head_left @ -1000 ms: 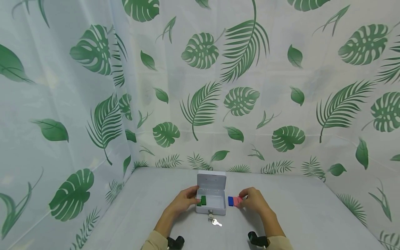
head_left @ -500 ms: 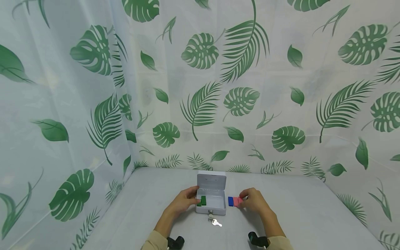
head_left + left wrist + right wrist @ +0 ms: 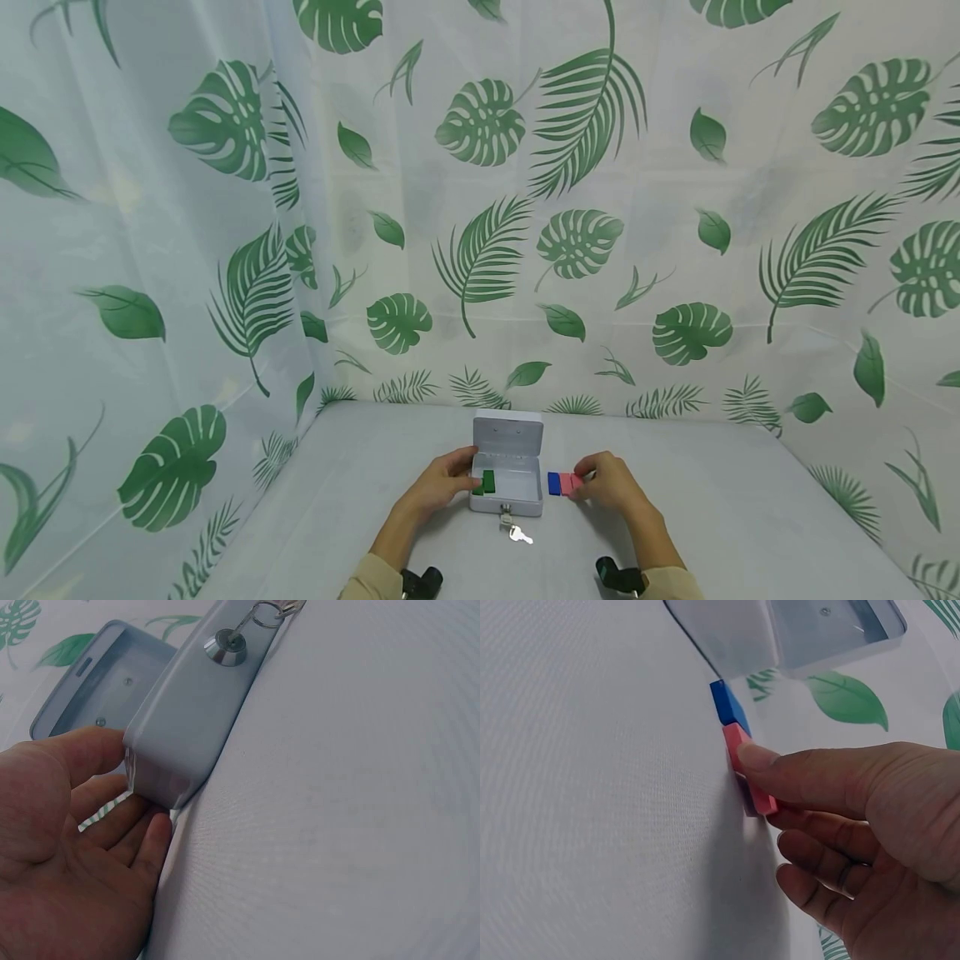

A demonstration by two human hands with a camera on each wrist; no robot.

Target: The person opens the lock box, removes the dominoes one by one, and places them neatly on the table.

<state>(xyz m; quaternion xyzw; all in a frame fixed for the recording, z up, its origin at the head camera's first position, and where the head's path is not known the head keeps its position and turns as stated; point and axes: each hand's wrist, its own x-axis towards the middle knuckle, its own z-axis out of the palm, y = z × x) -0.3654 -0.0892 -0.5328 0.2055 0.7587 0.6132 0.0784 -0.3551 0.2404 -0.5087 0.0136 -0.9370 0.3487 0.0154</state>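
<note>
A light grey metal cash box (image 3: 487, 505) stands on the table with its lid (image 3: 508, 435) raised. My left hand (image 3: 438, 483) grips its left wall, thumb over the rim and fingers outside, as the left wrist view also shows. Green blocks (image 3: 489, 481) lie inside at the left, one partly behind my thumb. Right of the box, a blue block (image 3: 554, 483) and a pink block (image 3: 566, 483) lie side by side. My right hand (image 3: 611, 483) pinches another pink block (image 3: 761, 796) between thumb and fingers, seen tilted in the right wrist view; its contact with the table is unclear.
A lock (image 3: 226, 648) sits in the box's front with a key in it, and a second key (image 3: 519, 534) hangs from the ring onto the white tabletop (image 3: 720, 500). Leaf-patterned curtains (image 3: 495, 275) close off the back and sides.
</note>
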